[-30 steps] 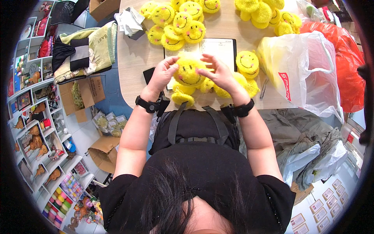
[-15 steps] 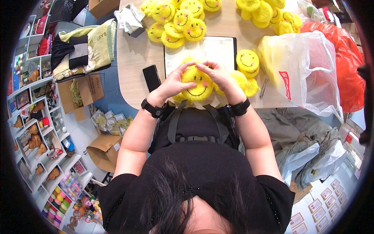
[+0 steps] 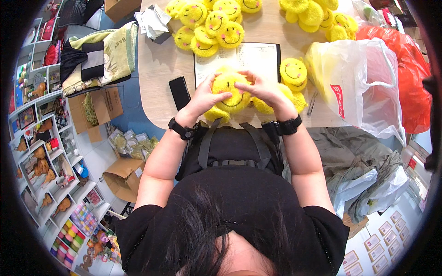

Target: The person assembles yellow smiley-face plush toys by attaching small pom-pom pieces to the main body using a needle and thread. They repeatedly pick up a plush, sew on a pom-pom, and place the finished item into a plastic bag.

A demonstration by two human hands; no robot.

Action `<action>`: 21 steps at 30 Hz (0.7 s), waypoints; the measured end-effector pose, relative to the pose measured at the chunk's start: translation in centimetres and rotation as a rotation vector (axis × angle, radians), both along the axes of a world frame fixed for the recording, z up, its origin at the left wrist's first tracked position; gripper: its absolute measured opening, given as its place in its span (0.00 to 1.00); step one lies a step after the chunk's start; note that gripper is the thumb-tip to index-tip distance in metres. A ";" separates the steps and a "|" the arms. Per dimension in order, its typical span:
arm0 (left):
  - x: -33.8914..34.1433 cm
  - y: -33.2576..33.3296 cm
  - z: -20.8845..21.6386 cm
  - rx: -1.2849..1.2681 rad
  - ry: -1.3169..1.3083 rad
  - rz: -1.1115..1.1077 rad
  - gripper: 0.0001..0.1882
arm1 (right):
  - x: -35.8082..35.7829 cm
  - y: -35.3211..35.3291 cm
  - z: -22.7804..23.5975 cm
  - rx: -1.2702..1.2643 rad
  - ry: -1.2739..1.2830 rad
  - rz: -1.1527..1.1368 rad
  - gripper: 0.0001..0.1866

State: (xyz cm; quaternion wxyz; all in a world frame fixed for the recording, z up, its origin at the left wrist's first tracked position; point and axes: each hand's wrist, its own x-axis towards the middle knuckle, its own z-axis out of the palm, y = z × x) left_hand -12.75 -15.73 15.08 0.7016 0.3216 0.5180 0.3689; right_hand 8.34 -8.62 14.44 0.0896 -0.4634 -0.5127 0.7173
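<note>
Between my two hands is a fuzzy yellow smiley plush, its face turned up, above the lower edge of an open notebook. My left hand grips its left side, thumb lying across the front. On the other side my right hand holds it, with the thumb on the face and the fingers behind the upper edge. More yellow plush pieces lie under and beside my right hand. Another smiley plush rests just right of the notebook. The undersides of both grips are hidden.
A black phone lies left of the notebook, a pen to the right. Several smiley plushes are heaped at the far side, with more yellow ones farther right. White and red plastic bags fill the table's right end.
My right hand has shifted slightly right and its thumb now presses on the plush's face. The plush has tilted a little, and the fingertips that met above it have moved apart.
</note>
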 end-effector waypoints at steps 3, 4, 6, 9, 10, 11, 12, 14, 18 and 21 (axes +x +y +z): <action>-0.9 -0.1 -1.4 0.113 -0.148 0.077 0.32 | 0.7 -0.5 -1.7 -0.048 0.016 -0.033 0.28; -1.4 -0.1 -2.2 0.061 -0.148 0.125 0.29 | 1.5 -0.3 -2.7 0.095 -0.007 -0.152 0.26; -2.8 -0.1 -4.1 0.084 0.083 0.110 0.27 | 4.1 1.0 -5.0 0.219 0.001 -0.372 0.24; -4.5 -0.9 -7.1 0.142 0.461 0.000 0.21 | 9.9 3.5 -8.9 0.651 -0.507 -0.531 0.22; -4.8 -1.2 -8.0 0.126 0.565 -0.064 0.21 | 12.1 4.0 -10.0 0.663 -0.609 -0.561 0.23; -4.8 -1.5 -8.7 0.087 0.672 -0.131 0.21 | 13.9 4.5 -11.0 0.637 -0.645 -0.623 0.24; -4.4 -1.7 -9.3 0.140 0.803 -0.141 0.25 | 15.9 4.6 -11.4 0.548 -0.548 -0.677 0.28; -3.3 -1.6 -10.0 0.138 0.824 -0.109 0.26 | 17.6 4.2 -12.0 0.533 -0.739 -0.652 0.29; -0.6 -0.6 -10.0 0.335 0.977 -0.271 0.27 | 16.9 2.1 -9.8 0.702 -1.268 -0.388 0.32; 0.6 0.1 -9.9 0.351 1.088 -0.365 0.28 | 14.2 1.0 -7.2 0.931 -1.189 -0.307 0.32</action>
